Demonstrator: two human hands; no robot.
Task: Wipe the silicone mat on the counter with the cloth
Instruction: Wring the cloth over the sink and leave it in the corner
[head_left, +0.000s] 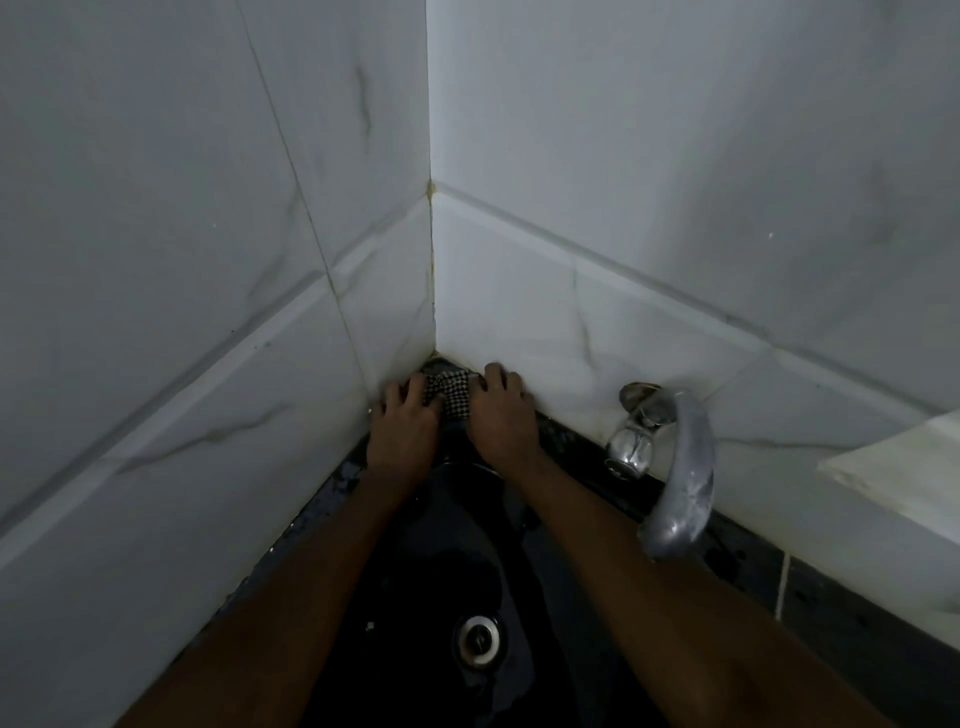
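A small black-and-white checked cloth (451, 396) lies in the far corner of the dark counter, where the two tiled walls meet. My left hand (402, 423) presses on its left side, fingers spread. On the cloth's right side rests my right hand (503, 415), fingers curled over its edge. Both forearms reach across a black sink. No silicone mat can be made out in the dim light.
A black sink basin (457, 530) with a metal drain (478, 638) lies under my arms. A chrome tap (670, 462) juts from the right wall over the basin. White marble-patterned tiles (208, 312) close in left and right. A pale ledge (898, 483) sits far right.
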